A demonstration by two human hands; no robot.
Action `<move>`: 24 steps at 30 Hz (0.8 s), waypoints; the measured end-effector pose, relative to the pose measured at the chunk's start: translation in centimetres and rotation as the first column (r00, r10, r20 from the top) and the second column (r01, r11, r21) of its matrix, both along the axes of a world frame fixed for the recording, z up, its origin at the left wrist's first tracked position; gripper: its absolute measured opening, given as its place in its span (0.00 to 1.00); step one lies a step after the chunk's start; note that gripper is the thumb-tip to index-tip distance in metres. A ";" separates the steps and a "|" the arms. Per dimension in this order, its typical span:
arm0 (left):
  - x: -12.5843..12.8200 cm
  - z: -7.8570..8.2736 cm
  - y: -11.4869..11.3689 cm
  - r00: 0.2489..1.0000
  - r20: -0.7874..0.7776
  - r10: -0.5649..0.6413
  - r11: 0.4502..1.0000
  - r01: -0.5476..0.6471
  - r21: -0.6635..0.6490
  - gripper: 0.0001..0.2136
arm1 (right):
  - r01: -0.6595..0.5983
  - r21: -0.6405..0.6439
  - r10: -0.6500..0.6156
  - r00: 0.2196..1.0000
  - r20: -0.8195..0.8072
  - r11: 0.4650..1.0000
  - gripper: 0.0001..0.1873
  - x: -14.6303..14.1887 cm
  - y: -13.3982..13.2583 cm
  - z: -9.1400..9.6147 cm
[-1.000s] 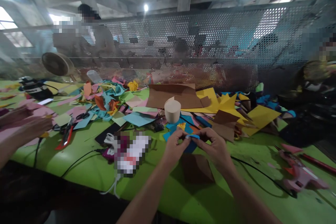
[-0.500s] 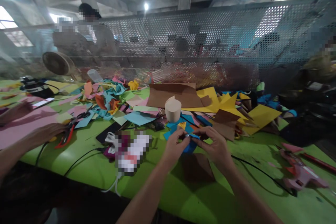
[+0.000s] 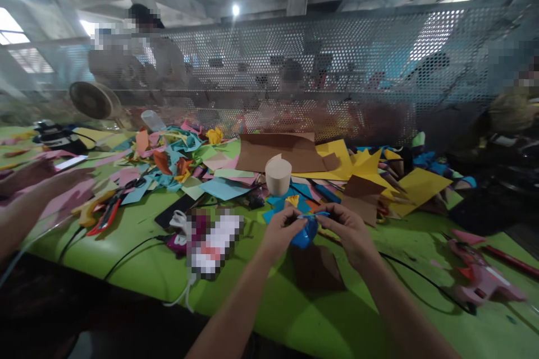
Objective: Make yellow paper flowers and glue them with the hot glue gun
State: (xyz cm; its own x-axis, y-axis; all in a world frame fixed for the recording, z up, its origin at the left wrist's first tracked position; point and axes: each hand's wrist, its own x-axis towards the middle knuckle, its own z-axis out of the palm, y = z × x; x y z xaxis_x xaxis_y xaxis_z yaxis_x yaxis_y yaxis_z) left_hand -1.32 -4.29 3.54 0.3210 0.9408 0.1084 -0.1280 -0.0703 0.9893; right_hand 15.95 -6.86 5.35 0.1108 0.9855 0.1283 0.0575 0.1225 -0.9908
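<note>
Between my hands is a piece of folded blue paper (image 3: 305, 235), held over the near middle of the green table. My left hand (image 3: 283, 234) pinches its left side with thumb and fingers. On the other side, my right hand (image 3: 347, 231) has its fingertips closed on the paper's upper right edge. Just behind my left fingers shows a small yellow paper piece (image 3: 292, 201). A brown paper piece (image 3: 318, 269) lies on the table below my hands. Beyond them stands a cream paper roll (image 3: 278, 175).
A pink glue gun (image 3: 484, 272) lies at right, its black cord trailing toward my hands. Left are red-handled scissors (image 3: 110, 210), a yellow glue gun (image 3: 89, 213), a phone (image 3: 217, 247) and a co-worker's hands (image 3: 63, 182). Paper scraps (image 3: 172, 151) are heaped behind; a perforated metal screen (image 3: 252, 67) rises beyond.
My right fingers have shifted slightly along the blue paper, and more of it shows below. At left, the co-worker's nearer hand has moved away from the yellow glue gun.
</note>
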 end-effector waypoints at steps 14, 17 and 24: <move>-0.1 -0.7 0.8 0.994 -0.035 0.107 0.993 -0.105 0.045 0.18 | -0.032 0.154 0.024 0.998 0.057 0.988 0.12 -0.5 -0.7 0.7; -0.1 -0.6 0.7 0.995 -0.052 0.083 0.993 -0.078 0.094 0.17 | -0.071 0.213 0.018 0.971 0.238 0.974 0.08 -0.8 -0.8 0.4; 0.0 -0.2 0.5 0.993 -0.081 0.088 0.984 -0.074 0.164 0.12 | -0.075 0.261 -0.011 0.950 0.311 0.963 0.07 -0.8 -0.7 0.4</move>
State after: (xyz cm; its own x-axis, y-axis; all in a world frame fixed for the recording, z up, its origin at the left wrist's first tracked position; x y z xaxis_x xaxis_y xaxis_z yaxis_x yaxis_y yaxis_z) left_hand -1.34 -3.75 3.32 0.2593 0.9369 0.2347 -0.0282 -0.2355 0.9715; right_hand 15.10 -7.58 5.74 -0.0069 0.9127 0.4087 0.3449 0.3858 -0.8557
